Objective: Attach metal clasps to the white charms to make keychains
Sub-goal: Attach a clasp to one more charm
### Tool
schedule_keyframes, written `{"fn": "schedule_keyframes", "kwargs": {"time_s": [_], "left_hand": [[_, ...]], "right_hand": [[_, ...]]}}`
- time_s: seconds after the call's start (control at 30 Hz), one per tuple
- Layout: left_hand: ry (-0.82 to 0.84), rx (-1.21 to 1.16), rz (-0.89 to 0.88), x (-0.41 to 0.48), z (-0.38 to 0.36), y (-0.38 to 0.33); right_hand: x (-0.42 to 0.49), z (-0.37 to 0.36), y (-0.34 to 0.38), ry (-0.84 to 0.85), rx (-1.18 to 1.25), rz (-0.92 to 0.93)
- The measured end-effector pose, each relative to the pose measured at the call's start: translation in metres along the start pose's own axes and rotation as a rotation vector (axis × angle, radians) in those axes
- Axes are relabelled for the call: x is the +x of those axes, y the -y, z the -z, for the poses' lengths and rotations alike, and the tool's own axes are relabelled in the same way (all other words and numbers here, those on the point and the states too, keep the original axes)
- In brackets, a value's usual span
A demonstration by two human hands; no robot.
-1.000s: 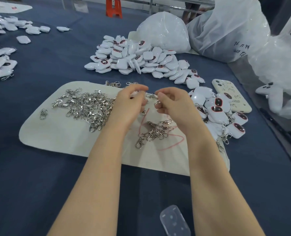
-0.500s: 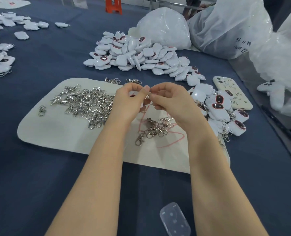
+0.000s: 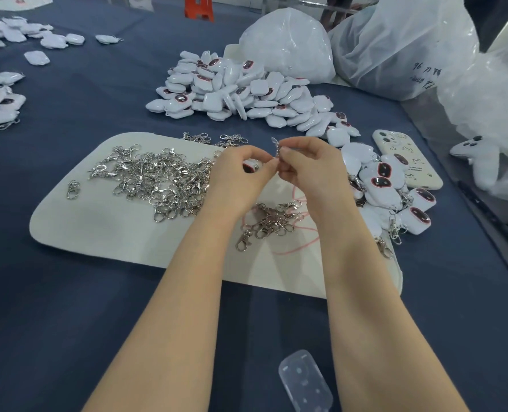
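Since half a second ago the clasp has come up out of the huddle of fingers and now stands above the right thumb, while both hands have stayed over the far middle of the mat. Working from the left, the heap of loose clasps covers the mat's left half, within easy reach for the next pick. The left hand is curled round a white charm. Only a sliver of it, with its dark red-rimmed face, shows between thumb and forefinger. The charm's loop is hidden, so I cannot tell whether the ring is already threaded. The right hand pinches the clasp by its lower end, thumb and forefinger tight, the other fingers folded under. From this I judge the step in hand to be joining ring to loop. To do it well, the left hand should hold the charm steady with its loop turned towards the right hand. The right should keep its pinch low on the clasp, near the ring, so the swivel does not flop. Feed the ring's open end through the loop and turn it round until it closes fully, since a half-seated ring could slip off later. The piece then belongs with the finished keychains at the mat's right edge.
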State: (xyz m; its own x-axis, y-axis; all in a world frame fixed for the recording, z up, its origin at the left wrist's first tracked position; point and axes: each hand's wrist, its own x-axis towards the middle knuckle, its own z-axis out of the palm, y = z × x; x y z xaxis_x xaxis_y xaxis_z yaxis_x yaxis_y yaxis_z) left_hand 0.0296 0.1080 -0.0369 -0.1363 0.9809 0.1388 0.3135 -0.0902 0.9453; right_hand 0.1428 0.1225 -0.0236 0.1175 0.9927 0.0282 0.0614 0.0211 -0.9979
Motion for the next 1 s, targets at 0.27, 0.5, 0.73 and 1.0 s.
{"fn": "schedule_keyframes", "kwargs": {"time_s": [0.27,0.5,0.73,1.0], "left_hand": [[-0.061,0.052,-0.022,0.003,-0.002,0.002],[-0.127,0.24,-0.089,0.008,0.0,0.009],[-0.17,0.29,-0.135,0.007,-0.001,0.01],[-0.121,0.182,-0.066,0.006,-0.004,0.005]], "right_hand": [[0.002,-0.006,-0.004,-0.05,-0.275,0.081],[0.003,0.002,-0.005,-0.009,-0.517,0.253],[-0.001,-0.01,-0.008,0.027,-0.443,0.295],[0.0,-0.012,-0.012,-0.018,-0.396,0.286]]}}
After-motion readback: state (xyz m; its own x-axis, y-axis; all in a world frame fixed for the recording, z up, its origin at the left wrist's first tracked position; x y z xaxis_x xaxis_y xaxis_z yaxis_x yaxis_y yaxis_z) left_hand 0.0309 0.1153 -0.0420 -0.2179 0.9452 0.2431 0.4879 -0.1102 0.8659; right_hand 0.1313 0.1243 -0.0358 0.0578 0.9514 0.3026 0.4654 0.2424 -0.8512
